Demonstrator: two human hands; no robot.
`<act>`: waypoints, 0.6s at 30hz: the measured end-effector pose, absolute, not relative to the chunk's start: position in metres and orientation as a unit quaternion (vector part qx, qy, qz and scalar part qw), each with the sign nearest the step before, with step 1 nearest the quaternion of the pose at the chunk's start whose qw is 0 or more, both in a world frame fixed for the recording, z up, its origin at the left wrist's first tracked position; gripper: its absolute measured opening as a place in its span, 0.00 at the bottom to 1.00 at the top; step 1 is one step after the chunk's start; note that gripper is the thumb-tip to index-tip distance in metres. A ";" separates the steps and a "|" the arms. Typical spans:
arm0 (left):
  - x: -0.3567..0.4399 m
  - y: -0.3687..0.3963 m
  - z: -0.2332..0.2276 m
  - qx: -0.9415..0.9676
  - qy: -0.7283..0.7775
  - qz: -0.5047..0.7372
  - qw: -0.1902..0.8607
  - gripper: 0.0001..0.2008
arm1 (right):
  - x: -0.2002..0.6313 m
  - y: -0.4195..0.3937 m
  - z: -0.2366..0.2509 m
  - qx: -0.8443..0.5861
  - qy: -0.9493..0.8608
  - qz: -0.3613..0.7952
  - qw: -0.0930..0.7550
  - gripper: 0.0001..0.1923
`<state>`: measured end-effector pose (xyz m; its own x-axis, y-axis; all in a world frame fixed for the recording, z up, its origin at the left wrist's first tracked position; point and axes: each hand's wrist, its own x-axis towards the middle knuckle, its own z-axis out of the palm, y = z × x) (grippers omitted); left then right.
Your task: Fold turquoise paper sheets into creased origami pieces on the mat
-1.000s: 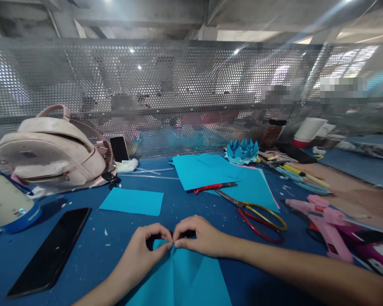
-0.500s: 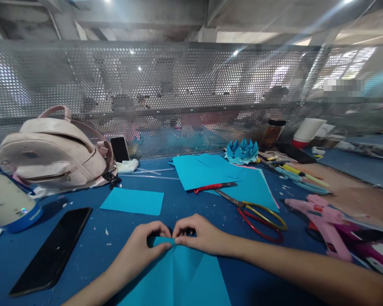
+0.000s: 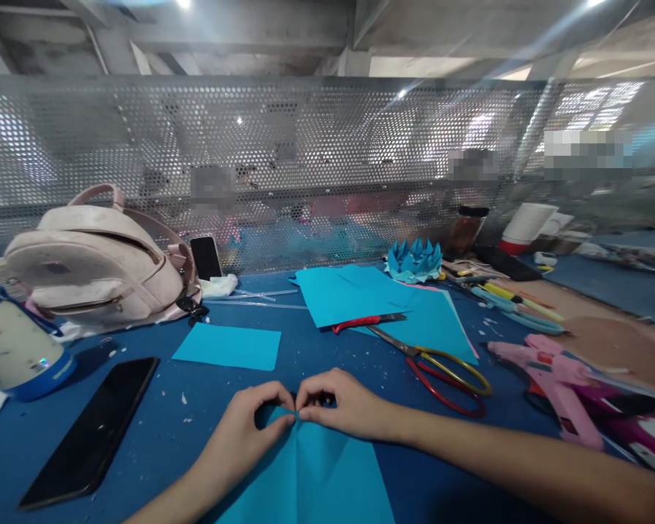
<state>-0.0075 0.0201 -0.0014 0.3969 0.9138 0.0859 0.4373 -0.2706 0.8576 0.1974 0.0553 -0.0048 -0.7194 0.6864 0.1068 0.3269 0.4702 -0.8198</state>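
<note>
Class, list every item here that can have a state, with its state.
Creased blue paper, opened out
Left hand, pinching creased blue paper
Right hand, pinching same paper
Larger smartphone, flat, screen dark
Smaller smartphone, propped up, screen dark
Larger scissors, lying down
Pink glue gun, on its side
Pointed paper ring, folded

View shifted slightly, top of perforated partition [image 3: 316, 145] lower, pink backpack [image 3: 103, 269] a touch further right.

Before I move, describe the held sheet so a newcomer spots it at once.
On the blue table, look to the near middle, where the left hand and right hand come together. They pinch the sheet at its far edge. Unlike the blue rectangle and paper stack beyond, it is held and shows a crease running toward the viewer.
</note>
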 end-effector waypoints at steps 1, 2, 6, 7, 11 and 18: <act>-0.007 0.020 -0.002 0.737 0.459 0.304 0.392 0.04 | 0.197 0.055 -0.005 -0.307 -0.828 0.415 0.216 0.05; -0.007 0.020 -0.002 0.736 0.461 0.305 0.390 0.04 | 0.197 0.055 -0.005 -0.308 -0.827 0.418 0.216 0.05; -0.007 0.018 -0.001 0.733 0.459 0.308 0.397 0.04 | 0.198 0.056 -0.007 -0.307 -0.819 0.433 0.220 0.05; -0.007 0.018 0.000 0.730 0.458 0.310 0.401 0.04 | 0.198 0.057 -0.007 -0.304 -0.817 0.437 0.222 0.05; -0.006 0.016 0.000 0.722 0.462 0.316 0.408 0.06 | 0.199 0.058 -0.008 -0.295 -0.812 0.448 0.231 0.06; -0.010 0.025 -0.002 0.723 0.470 0.304 0.406 0.05 | 0.196 0.057 -0.007 -0.314 -0.788 0.465 0.254 0.07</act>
<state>-0.0099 0.0249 -0.0024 0.3737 0.9258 0.0570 0.4328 -0.2284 0.8721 0.1964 0.0566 -0.0065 -0.6738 0.7310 0.1078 0.2593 0.3706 -0.8919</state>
